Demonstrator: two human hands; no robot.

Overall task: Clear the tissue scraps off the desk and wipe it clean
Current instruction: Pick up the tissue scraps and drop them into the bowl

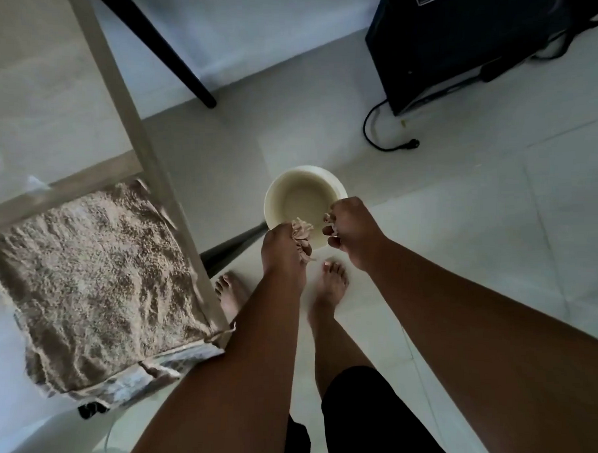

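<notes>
A cream round bin stands on the white tiled floor below me. My left hand hangs over its near rim and grips a bunch of pale tissue scraps. My right hand is just to the right, over the bin's right rim, with its fingers curled; a small scrap shows at its fingertips. The glass-topped desk with a pale frame fills the upper left; two small white scraps lie on the glass near its front bar.
A brown towel-covered seat sits under the desk's corner at the left. A dark desk leg slants down at the top. A black box with a loose black cable stands at the upper right. My bare feet are by the bin.
</notes>
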